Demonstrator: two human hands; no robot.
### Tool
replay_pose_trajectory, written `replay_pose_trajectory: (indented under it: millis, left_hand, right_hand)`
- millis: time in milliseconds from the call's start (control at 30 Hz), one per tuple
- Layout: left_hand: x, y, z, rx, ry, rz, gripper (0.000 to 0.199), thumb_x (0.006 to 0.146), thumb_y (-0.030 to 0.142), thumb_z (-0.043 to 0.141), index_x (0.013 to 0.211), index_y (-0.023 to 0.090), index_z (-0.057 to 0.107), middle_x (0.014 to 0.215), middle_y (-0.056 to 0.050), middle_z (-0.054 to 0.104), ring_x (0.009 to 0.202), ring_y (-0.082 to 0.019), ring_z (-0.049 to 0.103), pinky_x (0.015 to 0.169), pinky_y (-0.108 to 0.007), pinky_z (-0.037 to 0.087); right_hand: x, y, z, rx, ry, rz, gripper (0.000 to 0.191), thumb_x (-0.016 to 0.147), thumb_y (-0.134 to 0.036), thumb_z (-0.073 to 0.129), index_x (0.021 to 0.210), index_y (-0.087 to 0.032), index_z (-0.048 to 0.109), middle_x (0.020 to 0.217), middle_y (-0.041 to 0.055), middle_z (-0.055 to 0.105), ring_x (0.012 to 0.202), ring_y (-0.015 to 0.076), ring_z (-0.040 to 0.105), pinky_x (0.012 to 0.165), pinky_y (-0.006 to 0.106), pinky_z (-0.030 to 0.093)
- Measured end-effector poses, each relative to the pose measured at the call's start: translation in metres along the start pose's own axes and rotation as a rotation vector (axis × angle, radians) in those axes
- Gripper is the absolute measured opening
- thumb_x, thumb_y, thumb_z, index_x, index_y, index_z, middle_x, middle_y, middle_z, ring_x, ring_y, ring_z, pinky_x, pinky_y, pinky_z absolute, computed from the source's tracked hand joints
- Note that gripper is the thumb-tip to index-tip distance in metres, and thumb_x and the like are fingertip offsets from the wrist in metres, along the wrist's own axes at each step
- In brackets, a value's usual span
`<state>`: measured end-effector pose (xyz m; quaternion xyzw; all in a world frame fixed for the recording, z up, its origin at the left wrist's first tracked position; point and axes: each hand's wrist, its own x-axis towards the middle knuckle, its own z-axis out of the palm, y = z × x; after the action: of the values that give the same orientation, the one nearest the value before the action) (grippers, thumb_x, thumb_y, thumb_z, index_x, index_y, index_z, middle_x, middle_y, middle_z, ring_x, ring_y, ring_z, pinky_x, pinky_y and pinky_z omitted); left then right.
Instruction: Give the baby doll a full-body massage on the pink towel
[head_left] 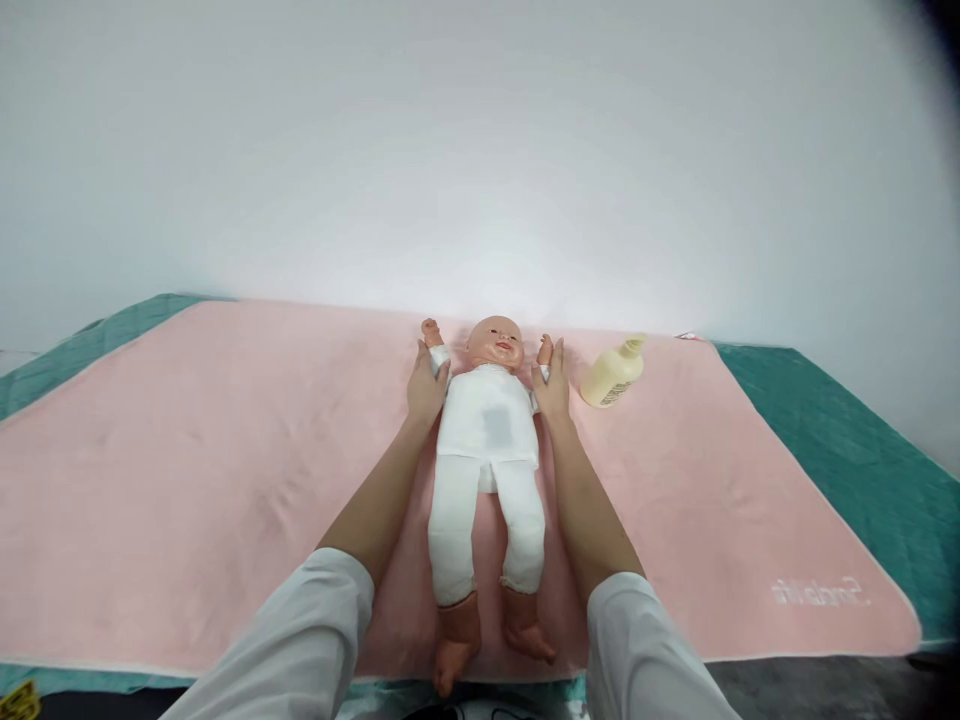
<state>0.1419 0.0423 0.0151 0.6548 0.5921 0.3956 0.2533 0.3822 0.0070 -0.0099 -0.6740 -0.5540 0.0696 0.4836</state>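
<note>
A baby doll [487, 400] lies on its back, head toward the wall and feet toward me. It has a white cloth top and white leggings, with a grey-blue square patch on its belly; its head, hands and feet are bare. My left hand [427, 388] grips the doll's arm on the left side, thumb on the inner side and fingers along the outer side. Its counterpart on the right, my right hand [553, 388], holds the other arm the same way. Both doll arms are raised beside the head.
A pale yellow pump bottle [612, 375] lies tilted to the right of the doll. Beneath everything spreads a pink mat [187, 480] over a green cover [847, 440]. A white wall [480, 150] rises behind. Something yellow and black [20, 702] shows at the lower left corner.
</note>
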Motion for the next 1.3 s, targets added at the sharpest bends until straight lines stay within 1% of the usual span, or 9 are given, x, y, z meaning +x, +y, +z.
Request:
replay_pose_trajectory:
  millis: [100,233,367,633,700,800,1000,1167,1300]
  left_hand:
    - [0.006,0.0,0.002,0.022,-0.041,-0.019,0.073,0.093,0.038,0.047,0.157,0.016,0.02,0.148,-0.015,0.049,0.13,-0.033,0.053,0.104,-0.045,0.044]
    - [0.011,0.003,0.002,0.06,-0.091,-0.058,0.074,0.09,0.039,0.051,0.155,0.012,0.027,0.142,-0.018,0.054,0.128,-0.036,0.054,0.101,-0.045,0.045]
    - [0.013,0.005,0.001,0.13,-0.139,-0.088,0.073,0.089,0.036,0.049,0.154,0.009,0.029,0.133,-0.021,0.061,0.122,-0.037,0.058,0.096,-0.044,0.047]
    - [0.018,0.004,0.002,0.211,-0.179,-0.083,0.07,0.087,0.034,0.049,0.151,0.008,0.034,0.127,-0.02,0.065,0.117,-0.037,0.062,0.091,-0.044,0.049]
    - [0.017,0.003,0.001,0.178,-0.169,-0.088,0.07,0.088,0.034,0.05,0.152,0.01,0.034,0.127,-0.019,0.065,0.117,-0.037,0.062,0.092,-0.043,0.049]
    - [0.013,0.001,-0.001,0.1,-0.141,-0.064,0.07,0.089,0.035,0.051,0.152,0.011,0.033,0.132,-0.017,0.063,0.12,-0.037,0.059,0.095,-0.044,0.048]
    - [0.007,-0.003,-0.005,-0.199,-0.026,-0.027,0.064,0.084,0.031,0.062,0.144,0.021,0.044,0.137,-0.01,0.059,0.122,-0.03,0.058,0.097,-0.037,0.05]
    - [-0.001,0.001,-0.014,-0.433,0.063,-0.062,0.067,0.084,0.035,0.064,0.144,0.018,0.039,0.144,-0.015,0.052,0.115,-0.024,0.063,0.089,-0.032,0.054]
    - [-0.005,0.004,-0.023,-0.5,0.179,-0.016,0.059,0.083,0.035,0.066,0.134,0.014,0.046,0.14,-0.017,0.053,0.122,-0.022,0.059,0.093,-0.028,0.053]
  right_hand:
    - [0.006,0.006,0.006,0.007,-0.014,0.028,0.063,0.091,-0.034,0.037,0.151,-0.015,0.03,0.159,0.0143,0.03,0.146,0.0256,0.03,0.115,0.05,0.034]
    - [0.011,0.004,0.005,-0.005,-0.08,0.076,0.062,0.086,-0.033,0.042,0.146,-0.015,0.041,0.15,0.0153,0.045,0.131,0.0295,0.049,0.107,0.05,0.044]
    - [0.014,0.0,0.002,-0.023,-0.122,0.109,0.064,0.081,-0.035,0.049,0.142,-0.013,0.048,0.136,0.017,0.059,0.116,0.0323,0.059,0.099,0.05,0.049]
    - [0.014,0.004,0.004,-0.043,-0.135,0.127,0.063,0.08,-0.031,0.051,0.14,-0.014,0.049,0.125,0.0146,0.067,0.107,0.0319,0.065,0.093,0.044,0.052]
    - [0.012,0.003,0.002,-0.017,-0.123,0.144,0.062,0.082,-0.032,0.049,0.141,-0.014,0.048,0.128,0.0141,0.066,0.108,0.0312,0.066,0.094,0.044,0.052]
    - [0.008,-0.001,-0.001,0.036,-0.083,0.153,0.062,0.084,-0.032,0.047,0.143,-0.014,0.045,0.142,0.0133,0.056,0.12,0.0291,0.06,0.098,0.042,0.05]
    - [-0.004,-0.011,-0.005,0.105,0.016,0.057,0.063,0.089,-0.036,0.041,0.148,-0.015,0.033,0.151,0.0138,0.044,0.134,0.0239,0.048,0.106,0.043,0.045]
    - [-0.014,-0.015,-0.012,0.119,0.075,0.035,0.069,0.089,-0.036,0.042,0.15,-0.015,0.021,0.153,0.0168,0.04,0.137,0.0245,0.045,0.106,0.045,0.044]
    - [-0.023,-0.012,-0.016,0.148,0.136,0.042,0.076,0.088,-0.04,0.047,0.151,-0.011,0.018,0.155,0.0193,0.036,0.141,0.0265,0.04,0.11,0.045,0.04]
